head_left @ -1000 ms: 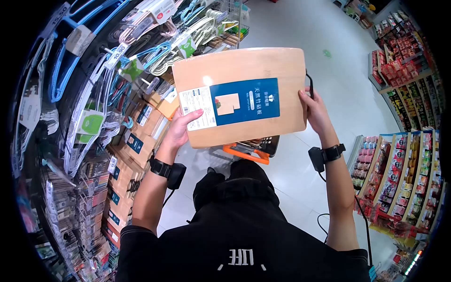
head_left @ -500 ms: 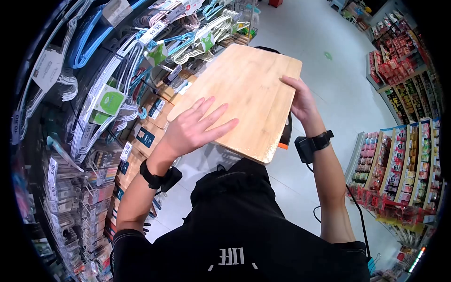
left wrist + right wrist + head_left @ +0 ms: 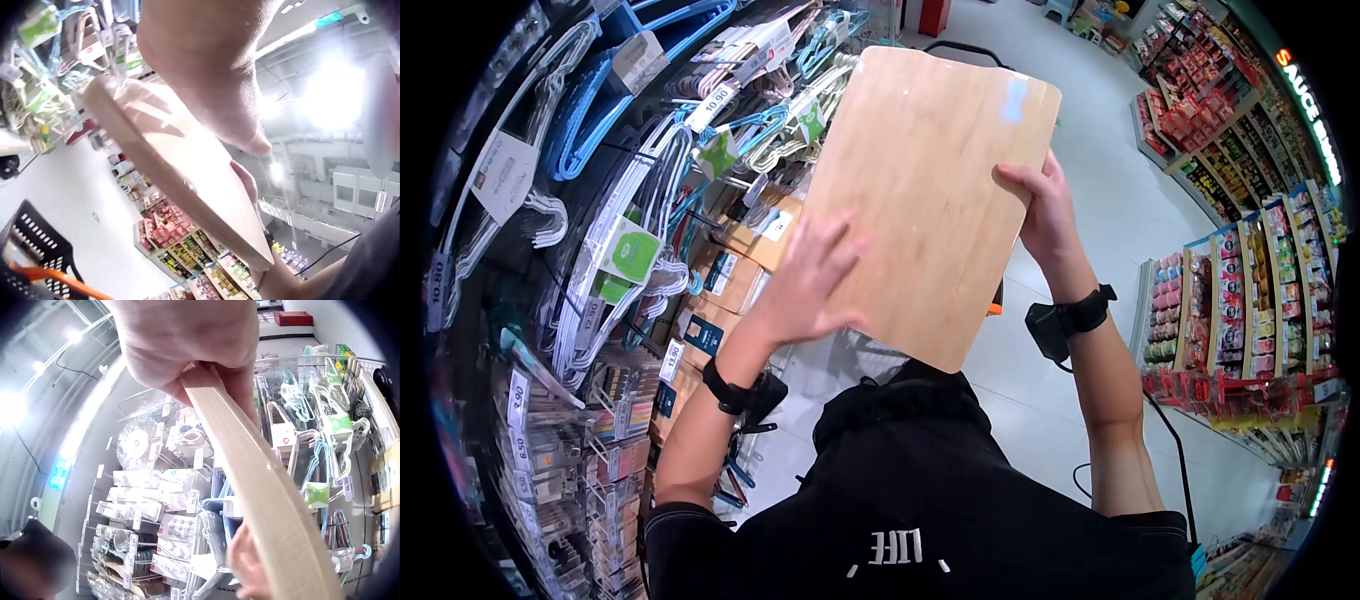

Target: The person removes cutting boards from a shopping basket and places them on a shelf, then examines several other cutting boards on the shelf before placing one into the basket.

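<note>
A rectangular bamboo cutting board (image 3: 930,200), its plain face turned up, is held in front of the body. Glossy clear wrap shows on the board (image 3: 181,144) in the left wrist view. My right hand (image 3: 1048,215) grips its right edge, thumb over the upper face. In the right wrist view the fingers sit behind the board's edge (image 3: 250,469). My left hand (image 3: 805,285) has its fingers spread over the lower left of the board, blurred by motion. The blue label seen earlier is hidden on the underside.
Hangers (image 3: 630,240) and more labelled boards (image 3: 705,335) fill the shelves on the left. A black basket (image 3: 44,240) with an orange handle stands beyond the board. Racks of packaged snacks (image 3: 1230,290) line the right side, across a pale floor (image 3: 1060,320).
The cutting board has been flipped from its labelled face to its plain face and turned more lengthwise. The left hand let go of its edge and spread its fingers; the right hand kept hold.
</note>
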### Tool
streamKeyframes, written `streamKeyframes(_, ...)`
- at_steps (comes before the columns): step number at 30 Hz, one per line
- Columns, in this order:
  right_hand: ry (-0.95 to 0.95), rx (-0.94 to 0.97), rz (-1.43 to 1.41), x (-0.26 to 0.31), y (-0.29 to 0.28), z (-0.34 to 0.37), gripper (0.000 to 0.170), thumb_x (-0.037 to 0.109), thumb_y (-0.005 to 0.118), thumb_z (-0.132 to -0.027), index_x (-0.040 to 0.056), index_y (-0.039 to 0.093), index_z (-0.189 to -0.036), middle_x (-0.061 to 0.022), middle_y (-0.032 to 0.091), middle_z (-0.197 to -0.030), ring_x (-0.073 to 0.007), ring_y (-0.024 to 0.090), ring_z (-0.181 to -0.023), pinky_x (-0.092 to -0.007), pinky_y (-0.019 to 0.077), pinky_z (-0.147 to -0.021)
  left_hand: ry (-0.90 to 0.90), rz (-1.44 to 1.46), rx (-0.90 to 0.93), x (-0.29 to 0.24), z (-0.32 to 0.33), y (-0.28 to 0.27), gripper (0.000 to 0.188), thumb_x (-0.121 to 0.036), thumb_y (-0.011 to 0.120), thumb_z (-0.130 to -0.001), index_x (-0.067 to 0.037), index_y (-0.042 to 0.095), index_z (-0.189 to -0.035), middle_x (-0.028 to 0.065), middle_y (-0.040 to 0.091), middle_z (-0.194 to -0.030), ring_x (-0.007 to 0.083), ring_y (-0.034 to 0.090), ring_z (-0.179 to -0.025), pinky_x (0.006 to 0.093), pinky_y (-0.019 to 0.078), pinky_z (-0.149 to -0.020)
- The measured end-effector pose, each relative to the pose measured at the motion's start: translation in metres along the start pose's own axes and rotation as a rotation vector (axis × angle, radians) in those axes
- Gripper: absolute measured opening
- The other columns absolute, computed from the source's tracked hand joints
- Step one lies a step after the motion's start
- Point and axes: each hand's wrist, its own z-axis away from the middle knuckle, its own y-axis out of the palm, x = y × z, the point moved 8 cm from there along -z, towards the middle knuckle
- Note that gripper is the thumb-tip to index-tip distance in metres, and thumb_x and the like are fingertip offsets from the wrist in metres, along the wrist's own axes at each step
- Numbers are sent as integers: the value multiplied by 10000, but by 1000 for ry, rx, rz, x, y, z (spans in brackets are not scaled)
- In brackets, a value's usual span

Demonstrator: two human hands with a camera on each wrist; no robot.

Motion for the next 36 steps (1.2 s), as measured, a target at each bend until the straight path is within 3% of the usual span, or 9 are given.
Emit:
streamKeyframes(3,5,20,-11,4,6,5,452,17,631,-791,-17,451,-1205,-131,601,-1111,-199,628,-983,-330,524,-846,-73,-116,-410,8,-8,-41,473,-249,663,-840,-46,463,-1218,192,462,-1218,361,464,-1132,489,362,-959)
streamKeyframes(10,-92,51,120,15,29,31,434,9,651,-801,-26,470,-1193,-120,607,-1095,-171,619,-968,-318,516,-835,-121,-95,-130,-26,-38,20,452,-133,676,-807,-43,463,-1194,158,461,-1181,338,474,-1072,419,377,-920)
streamKeyframes(14,-99,53,132,14,30,41,442,26,670,-799,-27,480,-1195,-112,611,-1089,-162,613,-962,-309,508,-837,14,46,-657,-27,-18,-3,510,-177,671,-817,-67,435,-1255,132,461,-1191,323,469,-1066,417,374,-898)
streamKeyframes(17,-82,45,120,12,31,43,440,25,672,-798,-27,487,-1194,-108,614,-1087,-159,610,-966,-306,506,-835,16,80,-544,-40,-20,7,533,-182,672,-816,-65,426,-1275,129,464,-1188,316,469,-1079,411,369,-909)
streamKeyframes(18,-82,41,128,9,32,43,440,25,673,-797,-27,489,-1193,-108,615,-1087,-157,609,-966,-305,506,-834,-116,-16,-178,-47,-34,23,521,-170,667,-816,-80,437,-1275,126,462,-1212,312,466,-1098,412,364,-921)
streamKeyframes(21,-96,39,156,4,33,43,437,22,671,-794,-29,495,-1190,-106,617,-1085,-153,606,-966,-303,504,-832,-59,-14,-123,-46,-30,29,493,-102,651,-815,-75,450,-1265,167,450,-1241,332,472,-1091,421,376,-942)
streamKeyframes(27,-114,70,172,-1,45,45,435,10,660,-796,-30,496,-1197,-103,617,-1091,-151,600,-975,-299,499,-837,-101,-168,-449,-44,-13,1,386,-127,632,-831,-65,509,-1191,155,438,-1284,339,468,-1117,416,373,-953)
streamKeyframes(32,-130,101,189,-7,56,42,453,1,654,-799,-38,486,-1218,-104,620,-1092,-148,604,-968,-294,503,-828,-106,-49,-200,-25,-6,32,384,-116,599,-858,-67,484,-1220,166,426,-1307,370,448,-1181,444,390,-970)
streamKeyframes(36,-141,110,235,-18,64,38,441,-1,636,-802,-44,493,-1217,-101,629,-1070,-138,603,-949,-283,499,-822,-222,149,-59,-21,0,37,673,-301,685,-830,-50,355,-1361,243,262,-1416,444,341,-1281,473,362,-1033)
